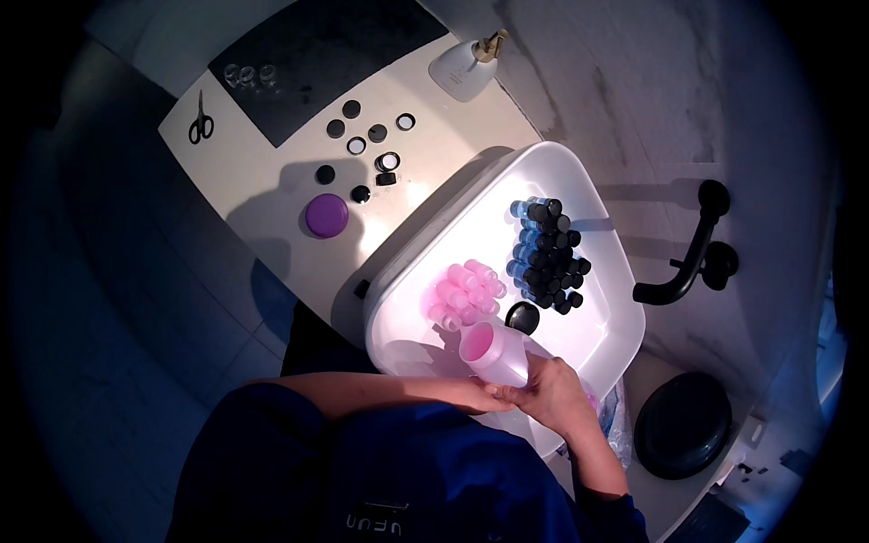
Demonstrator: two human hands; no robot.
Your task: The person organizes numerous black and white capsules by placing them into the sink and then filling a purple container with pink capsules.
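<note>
A translucent plastic bottle [506, 356] with a wide, uncapped mouth is gripped in my right hand [553, 394], tilted over the near side of a white basin [597, 346]. Pink shows inside its mouth. My left hand [485, 396] is just below the bottle, against the right hand's fingers; its own fingers are mostly hidden. Beside the bottle's mouth, small uncapped pink vials [468, 292] stand clustered in the basin. Farther right stands a group of blue vials [523, 254] with black caps. Between the bottle and these vials sits a round black drain cover [523, 317].
Loose black caps [377, 133] and a purple round lid [326, 216] lie on the counter [278, 197]. Scissors [201, 125], a dark mat [305, 68] with clear glass vials [248, 75], and a pump dispenser [465, 68] lie beyond. A black faucet [689, 265] juts from the wall; a black oval object [682, 425] sits right.
</note>
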